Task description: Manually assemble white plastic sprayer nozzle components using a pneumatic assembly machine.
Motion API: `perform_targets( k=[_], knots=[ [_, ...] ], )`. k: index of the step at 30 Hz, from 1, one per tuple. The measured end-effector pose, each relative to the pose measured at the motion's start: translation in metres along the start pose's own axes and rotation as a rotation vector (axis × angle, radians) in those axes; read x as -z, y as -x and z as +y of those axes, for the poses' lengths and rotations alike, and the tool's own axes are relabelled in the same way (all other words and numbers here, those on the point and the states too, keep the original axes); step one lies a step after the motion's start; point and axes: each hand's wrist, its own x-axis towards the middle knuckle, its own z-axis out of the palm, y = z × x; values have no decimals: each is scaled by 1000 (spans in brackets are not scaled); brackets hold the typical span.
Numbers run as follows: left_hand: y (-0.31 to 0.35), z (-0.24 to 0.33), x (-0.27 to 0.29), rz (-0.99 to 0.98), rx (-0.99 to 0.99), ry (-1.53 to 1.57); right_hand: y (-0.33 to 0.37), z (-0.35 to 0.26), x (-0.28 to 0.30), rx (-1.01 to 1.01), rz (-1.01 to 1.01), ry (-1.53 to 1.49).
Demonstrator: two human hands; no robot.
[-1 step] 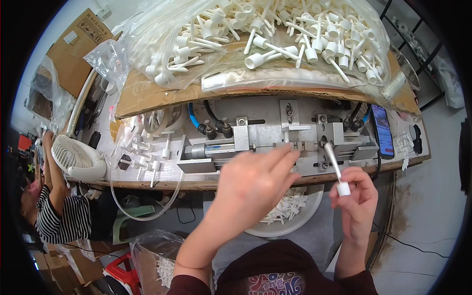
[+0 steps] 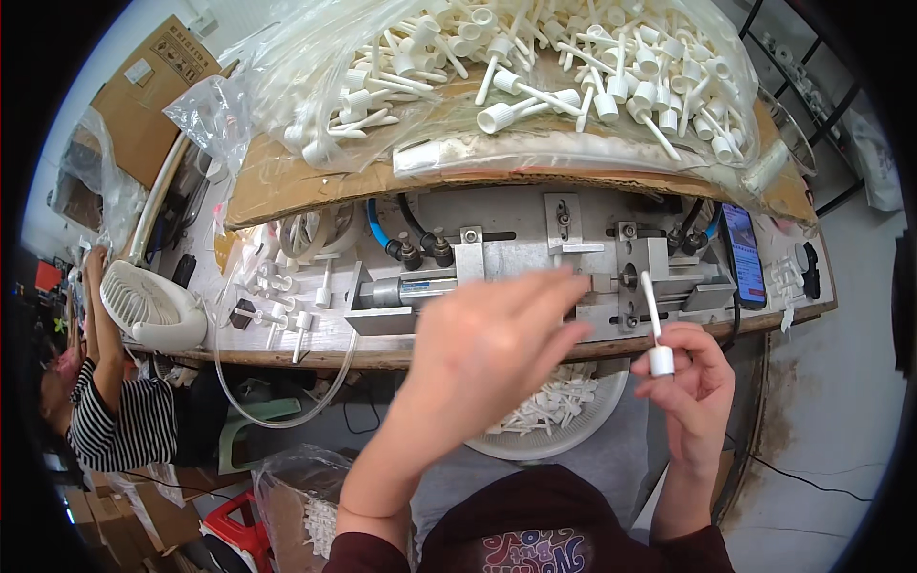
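Fingers (image 2: 571, 285) of the left hand (image 2: 487, 334) reach over the middle of a metal fixture (image 2: 523, 254); blur and the hand itself hide what lies under them, so I cannot tell whether they hold a part or are bare. The right hand (image 2: 702, 382) has its fingers closed on the cap of a white capped stick (image 2: 652, 315), with the shaft rising above them and its tip close to a holed block (image 2: 628, 306).

The worst risk, I judge, is at the left fingertips. A cylinder (image 2: 385, 294) lies to their left and the holed block to their right; if the mechanism stroked now, skin could be pinched between its parts.

The stick is gripped at its cap alone, so a knock of its tip against the block could twist it loose. Slipping, it might fall into the basin (image 2: 549, 447) below and left of the right fingers, among many similar pieces. A careless sweep could nudge the phone (image 2: 745, 258) beyond those fingers, near the edge of the bench (image 2: 387, 358). Past both hands' fingers, heaped sticks (image 2: 607, 107) lie on a cardboard sheet (image 2: 315, 201); a raised knuckle bumping its edge could roll some down.
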Motion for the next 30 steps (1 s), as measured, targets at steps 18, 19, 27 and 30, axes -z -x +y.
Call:
perform_targets(
  k=[18,19,27,30],
  knots=[
    [-86,-61,21,176,28,-117,-28,32,-35,881,-432,1487],
    [-84,-59,22,241,37,-72,-29,30,-37,869,-443,1496],
    [-48,-29,43,427,138,183,-32,14,-39,744,-568,1496],
    [-27,-22,49,320,150,294,-51,-12,-44,798,-563,1349]
  ],
)
